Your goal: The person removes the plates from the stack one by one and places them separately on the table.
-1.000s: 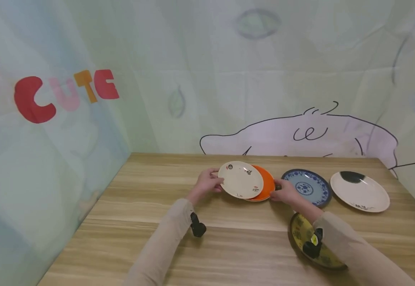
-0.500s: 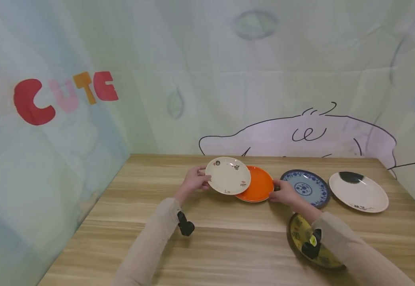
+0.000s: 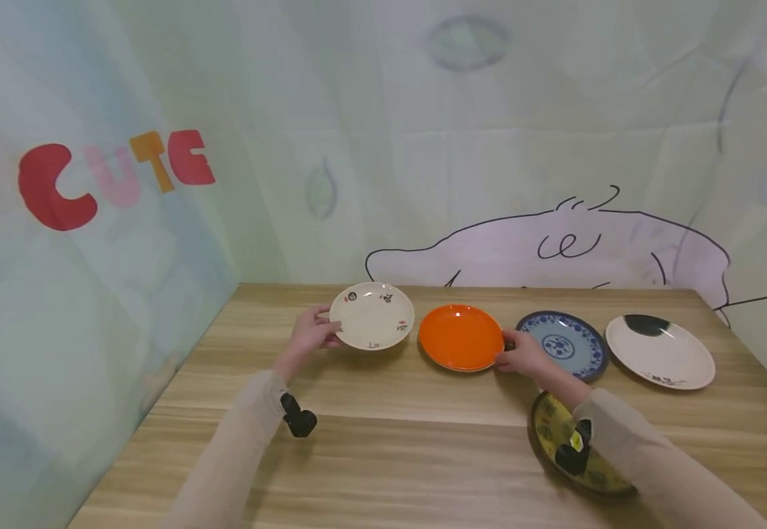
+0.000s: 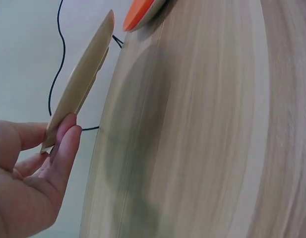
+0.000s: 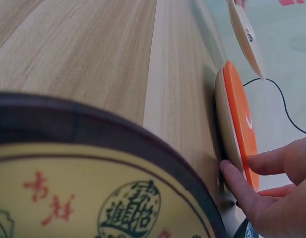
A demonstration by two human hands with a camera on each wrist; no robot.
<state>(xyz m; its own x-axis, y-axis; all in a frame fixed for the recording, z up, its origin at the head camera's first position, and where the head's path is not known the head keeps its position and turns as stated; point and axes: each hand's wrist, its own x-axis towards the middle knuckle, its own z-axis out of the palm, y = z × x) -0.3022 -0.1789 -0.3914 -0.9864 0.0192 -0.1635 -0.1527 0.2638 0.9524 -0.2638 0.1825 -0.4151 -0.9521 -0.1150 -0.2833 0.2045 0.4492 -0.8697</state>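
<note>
My left hand [image 3: 311, 328] pinches the left edge of a small cream plate [image 3: 372, 317] with dark and red motifs. In the left wrist view this plate [image 4: 81, 79] is tilted and raised above the table, its shadow falling on the wood. To its right, an orange plate [image 3: 461, 338] has its right edge between the thumb and fingers of my right hand [image 3: 524, 354]. The right wrist view has the thumb on the orange face [image 5: 239, 104] and a finger at the pale underside, close to the tabletop. A gap separates the two plates.
Behind the right hand lies a blue-patterned plate [image 3: 558, 345]. Farther right is a white oval plate [image 3: 664, 356] with a dark patch. A yellow dark-rimmed plate [image 3: 598, 470] sits partly under the right forearm. Printed cloth [image 3: 291, 220] borders the wooden table [image 3: 383, 455] at back and left.
My left hand has carried the cream plate leftward and a little up, off the orange plate it overlapped, which is now fully uncovered. The right hand stays at the orange plate's edge.
</note>
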